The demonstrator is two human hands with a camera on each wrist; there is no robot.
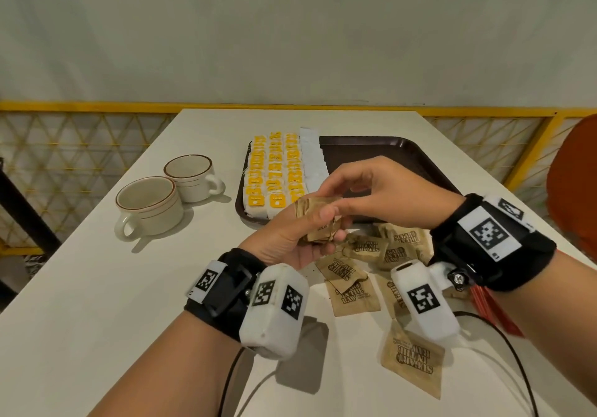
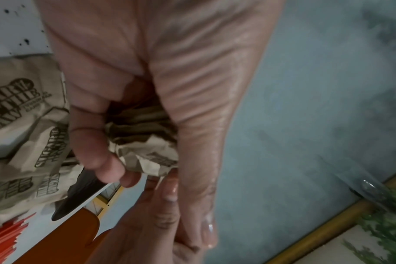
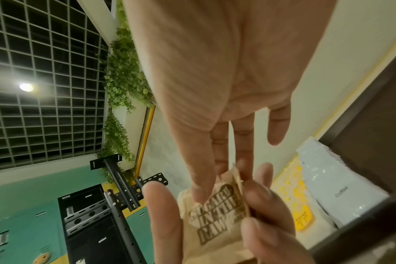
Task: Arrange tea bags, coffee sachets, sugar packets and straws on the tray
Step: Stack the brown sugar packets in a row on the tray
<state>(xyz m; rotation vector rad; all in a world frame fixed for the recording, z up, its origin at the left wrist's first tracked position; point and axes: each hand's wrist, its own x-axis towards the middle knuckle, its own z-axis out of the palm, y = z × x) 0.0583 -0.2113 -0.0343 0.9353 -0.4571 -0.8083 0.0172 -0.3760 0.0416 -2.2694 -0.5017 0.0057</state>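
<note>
Hands meet above the table edge: left hand [image 1: 290, 239] grips a stack of brown sugar packets [image 1: 318, 219], right hand [image 1: 371, 190] pinches its top. Loose packets [image 1: 355, 290] lie beneath; beyond, the tray [image 1: 403, 155] holds tea bags [image 1: 274, 171].

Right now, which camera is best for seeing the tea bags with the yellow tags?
The head view: the tea bags lie in neat rows on the left part of the brown tray, all in sight. The right wrist view catches only a blurry yellow strip of them beside white sachets. The left wrist view shows none.
</note>
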